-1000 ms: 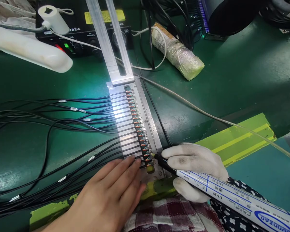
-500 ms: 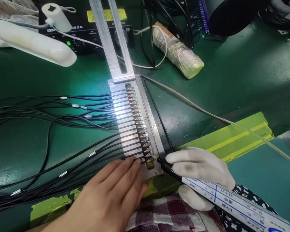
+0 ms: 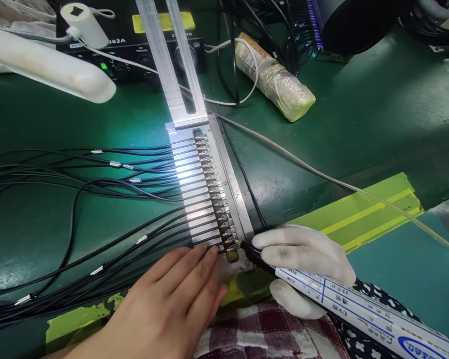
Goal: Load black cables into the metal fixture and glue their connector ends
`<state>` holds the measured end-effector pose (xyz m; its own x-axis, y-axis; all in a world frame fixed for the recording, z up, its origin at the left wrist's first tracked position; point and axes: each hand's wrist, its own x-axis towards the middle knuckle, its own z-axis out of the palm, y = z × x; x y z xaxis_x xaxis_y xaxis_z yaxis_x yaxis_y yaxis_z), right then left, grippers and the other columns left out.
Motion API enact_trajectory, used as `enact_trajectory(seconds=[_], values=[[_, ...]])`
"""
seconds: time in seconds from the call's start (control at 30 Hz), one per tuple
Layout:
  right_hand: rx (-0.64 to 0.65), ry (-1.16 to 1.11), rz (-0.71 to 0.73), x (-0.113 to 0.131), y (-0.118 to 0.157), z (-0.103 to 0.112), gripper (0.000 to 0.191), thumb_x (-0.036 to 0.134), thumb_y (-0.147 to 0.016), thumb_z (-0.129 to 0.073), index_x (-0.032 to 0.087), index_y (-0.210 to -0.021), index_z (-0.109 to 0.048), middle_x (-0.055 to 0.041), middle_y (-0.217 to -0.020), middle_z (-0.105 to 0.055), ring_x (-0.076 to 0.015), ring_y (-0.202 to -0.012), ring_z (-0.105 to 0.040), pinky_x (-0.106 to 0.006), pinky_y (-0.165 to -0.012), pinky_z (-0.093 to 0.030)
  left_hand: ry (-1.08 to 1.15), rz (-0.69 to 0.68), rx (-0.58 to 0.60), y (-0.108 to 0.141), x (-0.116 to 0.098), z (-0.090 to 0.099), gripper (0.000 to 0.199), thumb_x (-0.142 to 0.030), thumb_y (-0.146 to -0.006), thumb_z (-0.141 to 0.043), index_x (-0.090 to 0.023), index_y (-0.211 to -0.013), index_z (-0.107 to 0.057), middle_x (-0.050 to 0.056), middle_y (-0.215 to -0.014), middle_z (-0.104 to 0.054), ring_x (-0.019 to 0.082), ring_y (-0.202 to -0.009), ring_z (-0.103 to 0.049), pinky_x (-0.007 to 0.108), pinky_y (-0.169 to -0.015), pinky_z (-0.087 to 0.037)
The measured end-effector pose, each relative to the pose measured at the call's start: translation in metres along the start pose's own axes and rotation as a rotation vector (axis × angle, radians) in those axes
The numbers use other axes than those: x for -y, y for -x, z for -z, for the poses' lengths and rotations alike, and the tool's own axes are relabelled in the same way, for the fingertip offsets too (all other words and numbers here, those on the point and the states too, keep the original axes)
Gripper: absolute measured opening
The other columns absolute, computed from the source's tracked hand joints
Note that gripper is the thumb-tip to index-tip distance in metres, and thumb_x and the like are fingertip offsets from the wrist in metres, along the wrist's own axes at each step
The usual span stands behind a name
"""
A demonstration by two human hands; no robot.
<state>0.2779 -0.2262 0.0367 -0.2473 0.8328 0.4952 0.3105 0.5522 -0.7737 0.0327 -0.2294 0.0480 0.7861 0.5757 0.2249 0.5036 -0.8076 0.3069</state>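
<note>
A metal fixture (image 3: 200, 217) lies lengthwise before me. Across it runs a row of black cables (image 3: 160, 219), their stripped orange and green wire ends (image 3: 217, 196) lined up in a dark slot. Bare, my left hand (image 3: 175, 284) lies over the near end of the fixture, its fingers stretched out and the fingertips on the lowest cables beside the slot. My right hand (image 3: 307, 262), in a white glove, grips a UV glue tube (image 3: 344, 299) with a black nozzle. The nozzle's thin tip is at the nearest wire ends; whether it touches them I cannot tell.
A slotted metal bar (image 3: 172, 75) rises from the fixture's far end. Behind stands a black control box (image 3: 142, 62) with a green light. A white rounded arm (image 3: 52, 65) hangs at left; a plastic-wrapped bundle (image 3: 277, 82) lies at right. Yellow-green tape (image 3: 370, 209) lines the green table.
My right hand has shifted slightly left with the glue tube, bringing its tip closer to the nearest wire ends. My left hand stays in place.
</note>
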Motion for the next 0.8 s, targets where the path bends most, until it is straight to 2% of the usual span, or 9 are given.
enact_trajectory(seconds=[0.27,0.5,0.8], values=[[0.021,0.015,-0.028,0.0026,0.0013,0.0009,0.017,0.012,-0.074,-0.059,0.015,-0.090,-0.064,-0.0072,-0.094,-0.071,-0.0197,-0.079,-0.071,-0.030,-0.069,-0.060,-0.006,0.006,0.022,-0.0017,-0.0008,0.0012,0.028,-0.023,-0.099,-0.042,-0.015,-0.110,-0.067,0.009,-0.121,-0.067,0.026,-0.113,-0.060,0.040,-0.099,-0.039],[-0.001,0.017,-0.012,0.0018,0.0054,0.0004,0.019,0.013,-0.074,-0.059,0.015,-0.092,-0.065,-0.0070,-0.096,-0.071,-0.0198,-0.080,-0.070,-0.031,-0.071,-0.060,0.000,-0.008,0.005,-0.0035,0.0000,0.0015,0.026,-0.023,-0.097,-0.046,-0.013,-0.108,-0.067,0.011,-0.120,-0.067,0.026,-0.111,-0.061,0.041,-0.097,-0.040],[0.006,0.027,-0.025,0.0025,0.0048,0.0010,0.017,0.014,-0.076,-0.061,0.016,-0.092,-0.065,-0.0076,-0.095,-0.071,-0.0203,-0.080,-0.071,-0.030,-0.069,-0.061,0.005,-0.007,0.056,-0.0059,0.0003,0.0044,0.025,-0.022,-0.097,-0.047,-0.013,-0.108,-0.068,0.011,-0.120,-0.067,0.026,-0.111,-0.062,0.040,-0.097,-0.040]])
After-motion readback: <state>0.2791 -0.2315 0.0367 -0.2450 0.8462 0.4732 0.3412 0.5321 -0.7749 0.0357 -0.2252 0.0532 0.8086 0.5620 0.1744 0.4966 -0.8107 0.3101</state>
